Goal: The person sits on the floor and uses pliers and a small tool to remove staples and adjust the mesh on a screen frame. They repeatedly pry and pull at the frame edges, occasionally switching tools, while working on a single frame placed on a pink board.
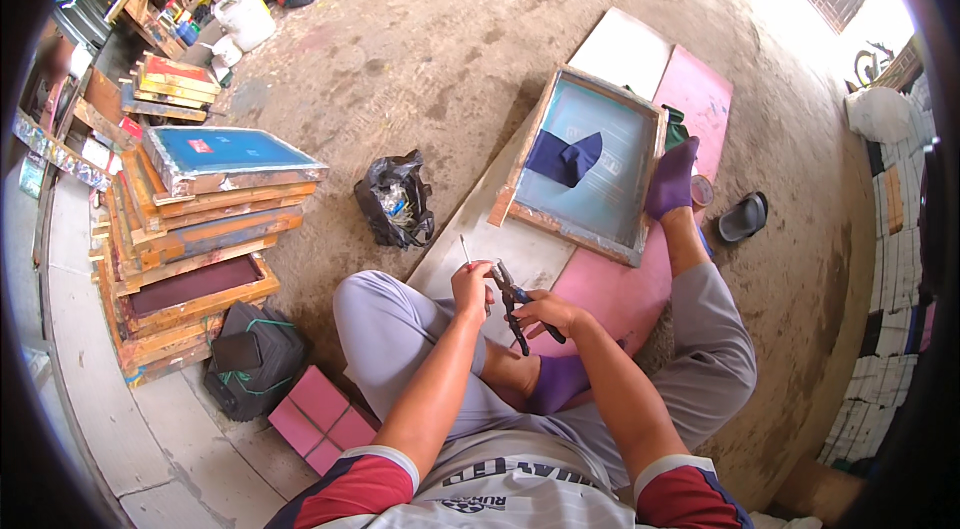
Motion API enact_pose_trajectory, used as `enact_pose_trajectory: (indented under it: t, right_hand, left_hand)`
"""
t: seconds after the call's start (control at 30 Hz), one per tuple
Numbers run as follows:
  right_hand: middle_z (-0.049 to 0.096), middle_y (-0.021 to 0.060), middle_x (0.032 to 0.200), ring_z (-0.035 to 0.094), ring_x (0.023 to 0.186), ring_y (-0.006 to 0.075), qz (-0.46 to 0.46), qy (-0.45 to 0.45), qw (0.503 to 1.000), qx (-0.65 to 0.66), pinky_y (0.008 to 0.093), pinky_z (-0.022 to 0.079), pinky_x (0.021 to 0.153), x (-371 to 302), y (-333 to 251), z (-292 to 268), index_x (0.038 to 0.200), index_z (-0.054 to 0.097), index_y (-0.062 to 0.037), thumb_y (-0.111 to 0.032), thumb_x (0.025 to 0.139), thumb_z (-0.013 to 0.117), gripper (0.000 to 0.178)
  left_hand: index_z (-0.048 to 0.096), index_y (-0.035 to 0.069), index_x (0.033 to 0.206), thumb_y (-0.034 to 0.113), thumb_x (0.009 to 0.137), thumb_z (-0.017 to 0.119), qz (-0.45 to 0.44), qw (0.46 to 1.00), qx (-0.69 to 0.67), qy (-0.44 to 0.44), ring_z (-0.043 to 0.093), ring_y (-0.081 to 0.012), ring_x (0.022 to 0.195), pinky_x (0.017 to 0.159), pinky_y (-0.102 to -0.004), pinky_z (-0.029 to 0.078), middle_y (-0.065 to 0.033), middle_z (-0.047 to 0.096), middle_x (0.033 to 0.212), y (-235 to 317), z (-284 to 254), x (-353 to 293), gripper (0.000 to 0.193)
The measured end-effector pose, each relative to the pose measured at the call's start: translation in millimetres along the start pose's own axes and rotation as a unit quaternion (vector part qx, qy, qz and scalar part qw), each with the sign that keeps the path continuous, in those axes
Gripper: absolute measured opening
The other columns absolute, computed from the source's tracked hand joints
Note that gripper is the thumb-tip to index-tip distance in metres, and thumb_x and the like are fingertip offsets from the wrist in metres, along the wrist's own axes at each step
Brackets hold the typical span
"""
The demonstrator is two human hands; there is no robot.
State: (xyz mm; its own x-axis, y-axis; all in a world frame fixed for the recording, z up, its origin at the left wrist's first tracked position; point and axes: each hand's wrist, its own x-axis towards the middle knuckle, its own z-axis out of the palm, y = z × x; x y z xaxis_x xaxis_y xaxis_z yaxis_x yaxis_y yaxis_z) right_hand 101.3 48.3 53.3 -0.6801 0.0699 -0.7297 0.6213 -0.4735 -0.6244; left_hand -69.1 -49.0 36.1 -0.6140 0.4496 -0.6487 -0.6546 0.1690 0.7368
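Note:
My left hand (472, 291) is closed round a slim rod (464, 249) with a pale metallic end pointing up; its exact kind is too small to tell. Just right of it, my right hand (547, 314) grips a pair of pliers (512, 291) by dark handles, which are spread apart. The pliers' jaws are close to the left hand's fingers. Beyond both hands, a wood-framed printing screen (625, 204) with blue mesh lies on the boards. A folded navy cloth (568, 159) rests on its mesh.
Stacked wooden screens (225, 199) stand at left, near a black plastic bag (395, 204) and a dark bundle tied with green string (257, 359). Pink blocks (322, 419) lie beside my leg. A pink board (695, 94) and a black sandal (743, 217) are at right.

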Motion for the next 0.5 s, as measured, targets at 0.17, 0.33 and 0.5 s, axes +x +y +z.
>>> enact_pose_trajectory:
  t: [0.17,0.33,0.5]
  right_hand:
    - [0.068,0.0180,0.127,0.069,0.115,0.0306,0.013,0.003,0.996,-0.090,0.0445,0.060,0.085,1,-2,2,0.133,0.060,0.0024,-0.032,0.092,0.070,0.055]
    - [0.071,0.0152,0.121,0.068,0.113,0.0290,0.014,0.032,0.999,-0.038,0.0444,0.059,0.083,-12,5,0,0.131,0.060,-0.0018,-0.028,0.097,0.070,0.045]
    - [0.067,0.0123,0.098,0.067,0.081,0.0241,-0.032,0.180,0.977,0.109,0.0445,0.060,0.065,-30,12,-12,0.118,0.061,-0.0010,-0.033,0.102,0.065,0.037]
  left_hand:
    - [0.074,0.001,0.096,0.010,0.089,0.067,0.039,0.994,0.105,-0.004,0.048,-0.0100,0.041,0.038,-0.0279,0.037,-0.0041,0.066,0.072,-9,-2,4,0.013]
    - [0.071,0.001,0.105,0.018,0.095,0.070,0.020,0.996,0.083,0.015,0.048,-0.0106,0.040,0.036,-0.0284,0.038,-0.0068,0.067,0.074,-13,0,11,0.020]
    - [0.066,0.002,0.109,0.023,0.096,0.071,-0.023,0.997,0.066,-0.029,0.047,-0.0117,0.039,0.035,-0.0288,0.038,-0.0092,0.068,0.078,-13,6,9,0.025]
